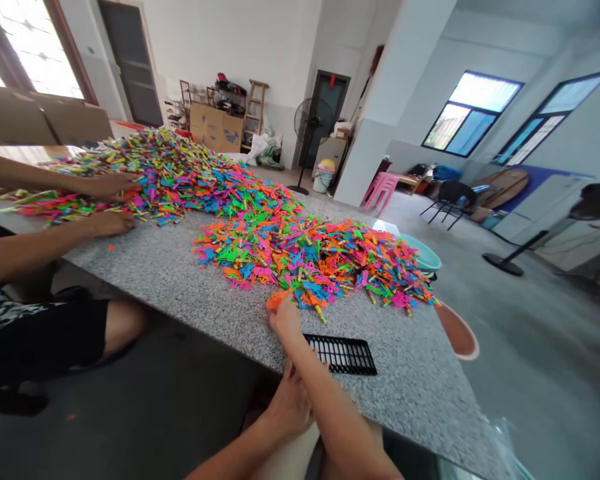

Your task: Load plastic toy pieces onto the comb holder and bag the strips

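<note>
My right hand [286,319] reaches across my left arm to the near edge of a heap of small bright plastic pieces [280,247]. Its fingers are closed on an orange plastic piece [277,299], whose exact kind I cannot make out. Lower down, my left hand [291,399] is at the near left corner of a black slotted tray [350,356], fingers closed about that end. My right forearm hides part of this hand and the tray's left end. The tray lies flat on the speckled stone table [405,373], near its front edge.
At the left, a co-worker's two hands [111,225] are at the heap's far part. A teal basin [420,252] and a reddish basin [457,330] stand beyond the table's right side. Farther back are a standing fan [310,123], pink stools [380,188] and cardboard boxes [215,127].
</note>
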Demonstrator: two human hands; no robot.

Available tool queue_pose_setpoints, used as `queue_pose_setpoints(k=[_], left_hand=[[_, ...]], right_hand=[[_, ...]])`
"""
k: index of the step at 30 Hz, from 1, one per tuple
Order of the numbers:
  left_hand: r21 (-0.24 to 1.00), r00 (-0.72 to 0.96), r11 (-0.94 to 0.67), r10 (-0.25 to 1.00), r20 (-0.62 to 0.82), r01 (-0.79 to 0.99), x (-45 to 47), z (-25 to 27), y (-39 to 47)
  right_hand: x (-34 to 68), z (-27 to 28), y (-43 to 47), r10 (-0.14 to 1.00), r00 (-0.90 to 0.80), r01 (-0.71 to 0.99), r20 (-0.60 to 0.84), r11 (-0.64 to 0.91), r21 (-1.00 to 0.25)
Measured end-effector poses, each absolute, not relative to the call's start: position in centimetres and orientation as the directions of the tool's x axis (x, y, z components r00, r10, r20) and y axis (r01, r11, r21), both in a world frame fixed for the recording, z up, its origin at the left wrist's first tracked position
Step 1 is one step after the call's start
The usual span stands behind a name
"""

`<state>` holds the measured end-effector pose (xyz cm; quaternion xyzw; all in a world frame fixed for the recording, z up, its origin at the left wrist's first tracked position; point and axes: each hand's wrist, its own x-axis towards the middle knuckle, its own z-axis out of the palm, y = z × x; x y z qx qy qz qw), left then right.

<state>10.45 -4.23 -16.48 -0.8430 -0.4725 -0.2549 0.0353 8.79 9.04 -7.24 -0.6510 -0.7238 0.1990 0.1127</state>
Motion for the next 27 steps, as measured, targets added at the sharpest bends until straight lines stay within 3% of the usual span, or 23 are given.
queue_pose_setpoints(k=[2,5,7,10,16,22,27], left_hand=[[0.197,0.466,-0.592,0.763,0.448,0.781,11.4,-15.8,-4.6],[0.242,0.446,-0.594,0.766,0.463,0.768,13.4,-15.4,-4.4],[0.286,0.381,-0.546,0.796,0.470,0.787,14.6,-15.6,-4.1],[0.338,0.339,-0.514,0.822,0.458,0.789,15.7,-16.1,-3.8],[0.376,0.360,-0.530,0.825,0.435,0.761,15.9,-16.7,-3.8],[0.403,0.368,-0.540,0.825,0.430,0.739,16.0,-17.1,-3.6],[0.419,0.378,-0.531,0.837,0.396,0.737,16.1,-17.6,-3.7]], right_hand=[[11.8,-7.5,9.0,0.988,-0.118,0.816,-0.102,0.038,-0.576],[17.3,-8.1,8.2,0.961,-0.245,0.549,-0.132,0.025,-0.835],[20.5,-8.3,7.1,0.957,-0.277,0.400,-0.087,0.032,-0.916],[23.3,-8.0,5.5,0.980,-0.197,0.343,0.022,0.090,-0.935],[23.4,-7.6,3.3,0.983,-0.177,0.197,0.042,0.077,-0.977],[22.6,-8.1,2.8,0.983,-0.172,0.305,0.068,0.119,-0.945],[22.1,-8.5,2.5,0.996,-0.089,0.350,-0.018,0.015,-0.937]])
